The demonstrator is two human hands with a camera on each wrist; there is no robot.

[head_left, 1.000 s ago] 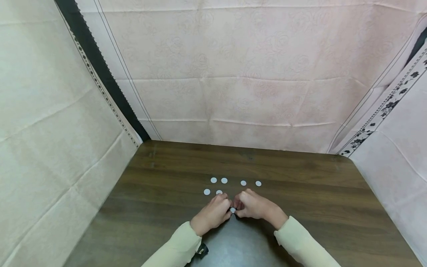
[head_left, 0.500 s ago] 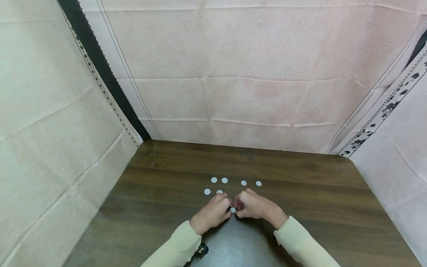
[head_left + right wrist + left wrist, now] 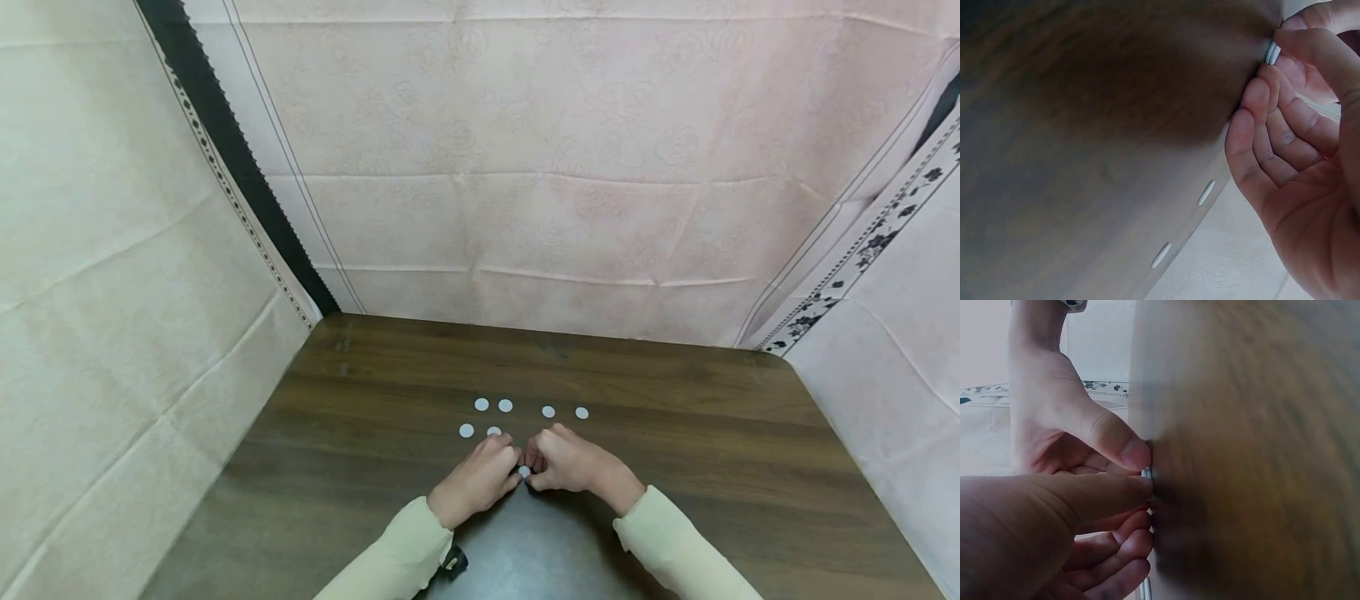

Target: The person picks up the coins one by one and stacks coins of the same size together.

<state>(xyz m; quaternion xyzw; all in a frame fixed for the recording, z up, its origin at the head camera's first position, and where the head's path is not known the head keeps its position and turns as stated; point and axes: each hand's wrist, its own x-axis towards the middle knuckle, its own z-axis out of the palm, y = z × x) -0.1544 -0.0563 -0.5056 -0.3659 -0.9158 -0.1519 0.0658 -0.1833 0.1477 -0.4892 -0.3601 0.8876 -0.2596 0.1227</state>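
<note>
My left hand [image 3: 483, 473] and my right hand [image 3: 573, 461] meet at the middle of the wooden table. Between their fingertips lies a small white disc [image 3: 524, 472], flat on the tabletop; thumbs and fingers of both hands pinch its edge. Seen from the side in the right wrist view, this white piece [image 3: 1272, 54] shows layers, like thin discs stacked. In the left wrist view, the left thumb [image 3: 1110, 495] partly covers it. A further white disc [image 3: 493, 431] shows just beyond the left knuckles, partly hidden by them.
Beyond the hands, white discs lie on the wooden table [image 3: 360, 467]: a pair at left [image 3: 482, 404], one nearer disc [image 3: 467, 430], and two at right, including the far right disc [image 3: 582, 412]. Pale cloth [image 3: 525, 167] hangs around the table's back and sides.
</note>
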